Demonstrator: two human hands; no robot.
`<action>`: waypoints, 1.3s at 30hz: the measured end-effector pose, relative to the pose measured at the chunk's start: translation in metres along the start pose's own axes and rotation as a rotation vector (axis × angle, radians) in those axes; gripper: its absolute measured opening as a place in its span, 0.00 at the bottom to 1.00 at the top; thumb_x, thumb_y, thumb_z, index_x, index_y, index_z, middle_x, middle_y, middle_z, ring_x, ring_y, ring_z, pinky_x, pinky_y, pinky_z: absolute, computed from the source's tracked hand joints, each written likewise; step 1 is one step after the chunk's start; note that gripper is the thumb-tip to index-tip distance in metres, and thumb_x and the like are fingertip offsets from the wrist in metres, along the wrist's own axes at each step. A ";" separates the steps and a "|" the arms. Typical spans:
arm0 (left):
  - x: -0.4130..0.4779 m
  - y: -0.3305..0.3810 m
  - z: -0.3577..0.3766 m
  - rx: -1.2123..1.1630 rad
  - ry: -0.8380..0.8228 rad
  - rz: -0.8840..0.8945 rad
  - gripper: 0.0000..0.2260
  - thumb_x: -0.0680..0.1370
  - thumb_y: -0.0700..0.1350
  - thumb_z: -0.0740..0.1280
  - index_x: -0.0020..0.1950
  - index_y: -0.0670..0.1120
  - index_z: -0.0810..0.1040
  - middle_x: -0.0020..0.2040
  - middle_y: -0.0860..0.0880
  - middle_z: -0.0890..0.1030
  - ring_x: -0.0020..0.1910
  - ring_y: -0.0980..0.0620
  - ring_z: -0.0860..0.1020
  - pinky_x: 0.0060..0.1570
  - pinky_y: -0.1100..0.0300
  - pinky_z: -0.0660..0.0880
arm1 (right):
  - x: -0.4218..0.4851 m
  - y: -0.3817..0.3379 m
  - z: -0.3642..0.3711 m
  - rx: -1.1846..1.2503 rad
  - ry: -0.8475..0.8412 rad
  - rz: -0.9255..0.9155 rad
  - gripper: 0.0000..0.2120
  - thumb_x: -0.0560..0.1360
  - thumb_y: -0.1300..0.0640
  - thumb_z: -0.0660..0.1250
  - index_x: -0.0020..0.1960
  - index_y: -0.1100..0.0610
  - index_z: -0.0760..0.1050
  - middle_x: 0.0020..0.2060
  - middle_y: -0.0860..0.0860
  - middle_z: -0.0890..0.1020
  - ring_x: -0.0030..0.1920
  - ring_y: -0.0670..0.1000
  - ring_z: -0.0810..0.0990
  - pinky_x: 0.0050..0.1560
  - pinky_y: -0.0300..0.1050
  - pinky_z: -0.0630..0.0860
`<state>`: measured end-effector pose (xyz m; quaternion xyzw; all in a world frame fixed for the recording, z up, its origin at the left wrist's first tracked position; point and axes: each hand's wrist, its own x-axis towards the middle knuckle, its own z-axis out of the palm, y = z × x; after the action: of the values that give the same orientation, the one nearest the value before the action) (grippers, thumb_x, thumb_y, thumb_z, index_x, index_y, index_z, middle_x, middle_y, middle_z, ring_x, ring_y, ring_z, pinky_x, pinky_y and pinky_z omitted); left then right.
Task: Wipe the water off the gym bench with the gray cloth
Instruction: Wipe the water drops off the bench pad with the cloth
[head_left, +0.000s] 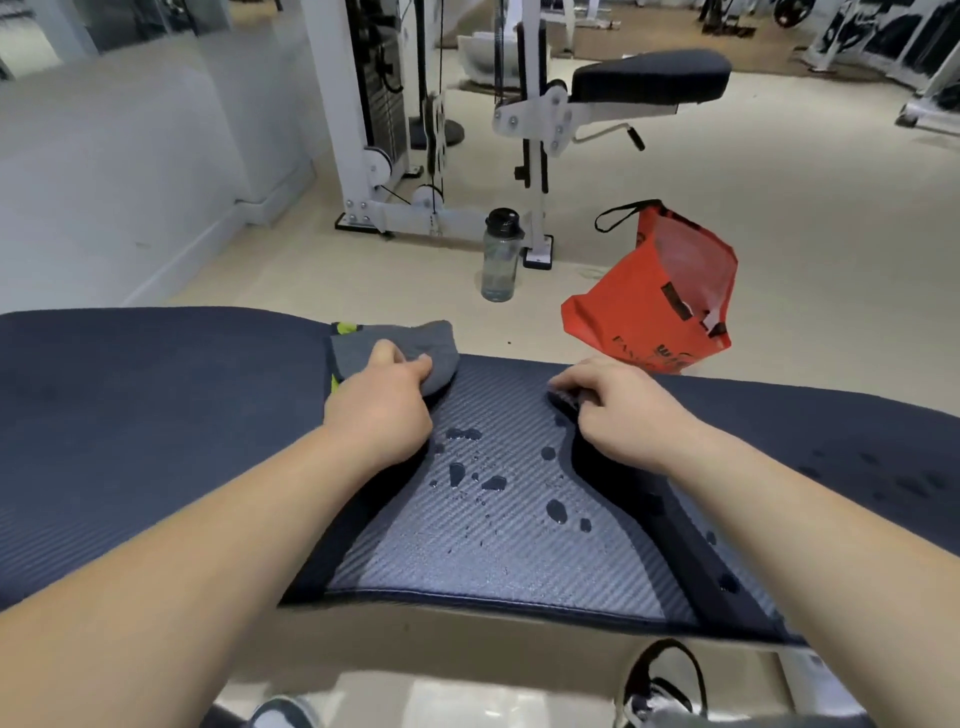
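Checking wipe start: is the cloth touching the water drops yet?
Apart. Head view: cloth sits under the left hand at the far edge; bare pad separates it from the drops.

A gym: cable machine (374, 104), padded bench (130, 415).

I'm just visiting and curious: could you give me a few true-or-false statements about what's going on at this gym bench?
1. The left hand grips the gray cloth. True.
2. The gym bench is already dry. False: water drops sit between the hands.
3. A water bottle stands on the floor beyond the bench. True.
4. The right hand holds the orange bag. False: it rests on the bench; the bag is on the floor.
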<state>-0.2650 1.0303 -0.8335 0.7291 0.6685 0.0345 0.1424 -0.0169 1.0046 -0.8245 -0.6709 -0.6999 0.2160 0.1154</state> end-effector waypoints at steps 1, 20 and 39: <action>0.004 0.006 0.001 0.026 0.024 -0.020 0.21 0.78 0.41 0.60 0.71 0.53 0.72 0.66 0.48 0.67 0.56 0.42 0.77 0.45 0.51 0.74 | 0.000 0.002 -0.001 0.014 0.005 0.002 0.23 0.76 0.66 0.58 0.66 0.52 0.80 0.65 0.48 0.78 0.67 0.52 0.76 0.69 0.49 0.71; -0.062 0.017 0.017 -0.140 -0.169 0.283 0.24 0.79 0.44 0.60 0.73 0.63 0.71 0.57 0.54 0.67 0.55 0.46 0.77 0.53 0.56 0.74 | 0.000 0.001 0.009 -0.042 -0.056 -0.017 0.20 0.75 0.63 0.59 0.62 0.51 0.82 0.62 0.50 0.79 0.64 0.55 0.77 0.67 0.54 0.74; -0.077 -0.015 -0.001 0.237 0.047 0.036 0.20 0.79 0.44 0.61 0.72 0.53 0.69 0.61 0.46 0.68 0.51 0.40 0.79 0.41 0.51 0.71 | -0.007 -0.009 0.012 -0.037 -0.057 0.027 0.19 0.80 0.61 0.58 0.66 0.53 0.80 0.66 0.52 0.76 0.68 0.55 0.74 0.70 0.49 0.70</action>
<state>-0.2876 0.9561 -0.8252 0.7517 0.6579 -0.0250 0.0389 -0.0295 0.9963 -0.8301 -0.6760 -0.6976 0.2238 0.0801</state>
